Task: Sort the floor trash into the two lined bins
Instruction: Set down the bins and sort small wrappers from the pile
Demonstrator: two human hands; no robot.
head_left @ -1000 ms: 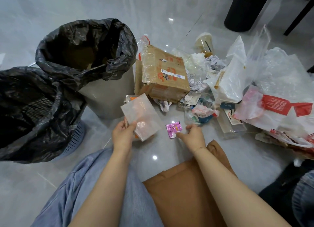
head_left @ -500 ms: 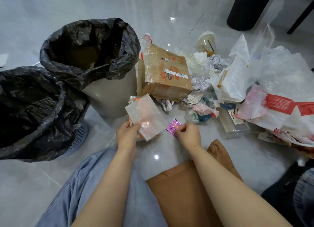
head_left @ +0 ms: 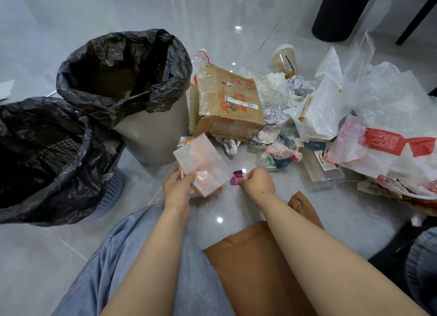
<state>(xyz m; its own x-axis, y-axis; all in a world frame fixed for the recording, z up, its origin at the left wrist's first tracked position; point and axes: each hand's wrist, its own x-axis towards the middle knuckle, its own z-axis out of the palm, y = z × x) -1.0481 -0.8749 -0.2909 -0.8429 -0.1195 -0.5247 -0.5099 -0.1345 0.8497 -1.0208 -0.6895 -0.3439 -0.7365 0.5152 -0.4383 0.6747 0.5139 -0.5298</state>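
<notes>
**Two hands full: wrapper now pinched off the tile**

Two black-lined bins stand at the left: a solid grey bin [head_left: 151, 135] farther out, and a lavender mesh basket [head_left: 111, 190] nearer, its liner [head_left: 47, 154] sagging wide over the rim. Right of them lies the trash pile, with a taped cardboard box [head_left: 229, 102] touching the grey bin's side, crumpled paper [head_left: 230, 144] just in front of the box, a plastic drink cup [head_left: 283, 60] behind it, and white plastic bags [head_left: 378, 116] heaped at the right.

The left hand [head_left: 177, 190] grips a clear plastic pouch [head_left: 201, 164] by its lower corner, thumb on top, with what looks like an orange packet held behind it; the pouch tilts up toward the grey bin. The right hand [head_left: 256, 182] has its fingertips curled onto a small magenta foil wrapper [head_left: 236, 177], pinching it just beside the pouch's lower edge.

A second ago the wrapper lay flat on the floor with the right hand only reaching its edge; half a second ago the fingers had closed on it. Now it is crumpled in the fingertips, and whether it has left the tile cannot be told. The left hand's hold on the pouch has not changed. Blue jeans [head_left: 132, 263] and a brown cloth [head_left: 255, 263] fill the foreground.
</notes>
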